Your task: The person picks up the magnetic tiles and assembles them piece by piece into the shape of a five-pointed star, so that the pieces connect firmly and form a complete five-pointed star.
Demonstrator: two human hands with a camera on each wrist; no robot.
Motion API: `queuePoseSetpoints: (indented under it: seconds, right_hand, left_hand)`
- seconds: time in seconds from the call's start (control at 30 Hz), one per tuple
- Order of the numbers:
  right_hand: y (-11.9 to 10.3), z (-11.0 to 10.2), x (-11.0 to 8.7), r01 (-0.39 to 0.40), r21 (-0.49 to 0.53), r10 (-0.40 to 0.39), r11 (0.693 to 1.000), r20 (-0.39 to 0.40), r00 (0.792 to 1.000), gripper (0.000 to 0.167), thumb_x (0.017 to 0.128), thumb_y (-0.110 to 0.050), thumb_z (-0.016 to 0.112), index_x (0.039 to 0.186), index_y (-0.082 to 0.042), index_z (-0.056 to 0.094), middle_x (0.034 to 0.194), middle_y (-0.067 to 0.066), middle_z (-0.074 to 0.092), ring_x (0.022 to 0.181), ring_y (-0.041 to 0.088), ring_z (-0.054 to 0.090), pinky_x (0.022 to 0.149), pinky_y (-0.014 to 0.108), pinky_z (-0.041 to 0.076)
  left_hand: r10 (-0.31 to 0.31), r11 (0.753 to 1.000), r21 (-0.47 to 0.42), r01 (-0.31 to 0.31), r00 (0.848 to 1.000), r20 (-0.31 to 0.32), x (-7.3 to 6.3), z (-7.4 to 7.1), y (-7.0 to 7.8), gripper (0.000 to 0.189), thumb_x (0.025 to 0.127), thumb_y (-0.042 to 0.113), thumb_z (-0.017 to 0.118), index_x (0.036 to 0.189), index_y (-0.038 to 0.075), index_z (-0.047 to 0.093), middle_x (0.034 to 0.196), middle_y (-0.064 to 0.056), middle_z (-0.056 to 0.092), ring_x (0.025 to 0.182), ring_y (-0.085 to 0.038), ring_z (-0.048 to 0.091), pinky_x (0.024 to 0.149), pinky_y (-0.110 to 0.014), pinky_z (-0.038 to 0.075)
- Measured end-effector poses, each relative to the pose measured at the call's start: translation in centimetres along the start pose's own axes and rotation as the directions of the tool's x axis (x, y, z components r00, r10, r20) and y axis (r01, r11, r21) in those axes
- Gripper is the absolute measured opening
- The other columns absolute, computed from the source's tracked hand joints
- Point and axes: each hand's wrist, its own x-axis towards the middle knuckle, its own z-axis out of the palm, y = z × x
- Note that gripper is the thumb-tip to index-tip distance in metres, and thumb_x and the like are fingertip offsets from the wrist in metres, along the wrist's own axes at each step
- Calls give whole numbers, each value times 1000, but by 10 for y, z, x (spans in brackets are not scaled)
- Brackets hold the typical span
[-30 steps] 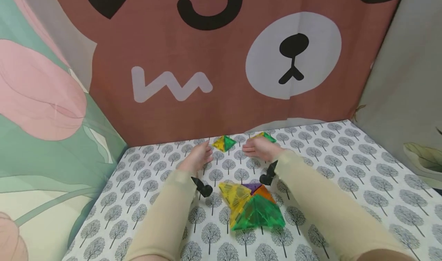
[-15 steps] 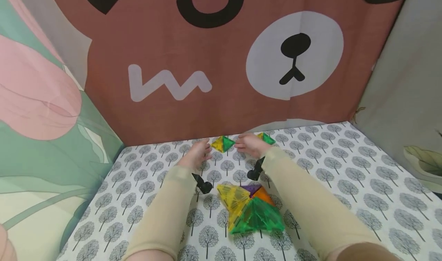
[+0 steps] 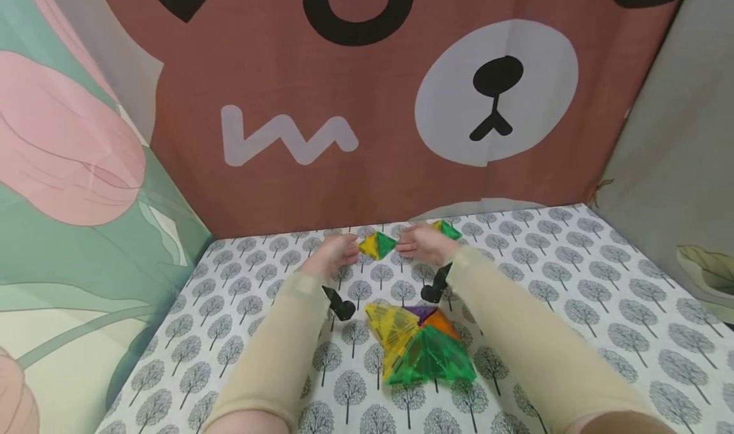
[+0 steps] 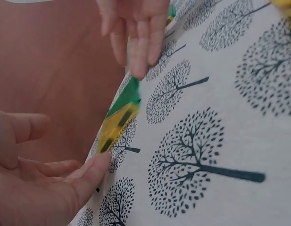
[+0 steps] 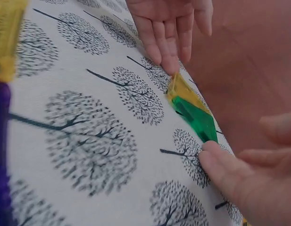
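At the far side of the table, a small yellow and green translucent magnetic-tile pyramid sits between my two hands. Fingertips of my left hand are right at its yellow corner. On the green side, my right hand has its fingertips at the opposite corner. Both hands keep their fingers extended, palms facing inward, as the left wrist view shows with the left hand low and the right hand above. Behind my right hand, a second yellow and green piece is partly hidden.
Nearer to me, between the forearms, stands a larger magnetic-tile shape in yellow, green, orange and purple. The tablecloth has a tree print. A brown bear-print curtain rises right behind the table's far edge.
My right hand has moved left, away from the second piece, to the green corner of the small pyramid. The left hand has come up to its yellow corner.
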Motion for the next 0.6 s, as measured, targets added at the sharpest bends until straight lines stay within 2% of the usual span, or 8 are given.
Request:
queuePoseSetpoints:
  seconds: [0.13, 0.23, 0.3, 0.47, 0.6]
  right_hand:
    - [6, -6, -15, -47, -21, 46, 999, -54, 997, 48, 105, -4, 38, 148, 13, 24, 142, 34, 40, 125, 43, 50, 100, 43, 48]
    - [11, -9, -28, -68, -22, 66, 997, -62, 996, 43, 104, -2, 43, 142, 16, 36, 133, 34, 48, 115, 39, 58, 96, 42, 51]
    - [14, -11, -38, -80, -32, 78, 996, -65, 995, 40, 102, -1, 47, 138, 16, 41, 127, 32, 54, 108, 36, 62, 93, 41, 53]
    - [20, -14, -62, -95, -40, 93, 995, -52, 994, 37, 100, 1, 52, 134, 17, 47, 110, 26, 63, 95, 29, 68, 90, 39, 54]
    - [25, -15, -78, -92, -19, 91, 996, -29, 995, 36, 100, 1, 52, 133, 16, 48, 106, 23, 65, 93, 28, 69, 90, 39, 54]
  left_hand:
    - [18, 998, 66, -18, 1000, 4, -3, 4, -6, 41, 99, 11, 57, 135, -7, 50, 117, -21, 62, 92, -23, 67, 88, -33, 55]
    - [45, 987, 155, -46, 999, 11, -10, 10, -12, 31, 96, 7, 61, 123, -8, 59, 102, -17, 67, 72, -15, 63, 76, -28, 56]
    - [49, 984, 172, -53, 999, 24, -16, 16, -15, 27, 95, 4, 63, 119, -8, 63, 96, -14, 67, 67, -13, 61, 72, -26, 56]
    - [66, 985, 156, -75, 996, 58, -30, 32, -22, 21, 92, -4, 63, 111, -10, 65, 89, -13, 67, 68, -13, 61, 67, -23, 56]
    - [61, 981, 183, -72, 996, 62, -38, 40, -26, 17, 92, -3, 63, 107, -9, 66, 81, -13, 67, 64, -14, 62, 62, -22, 56]
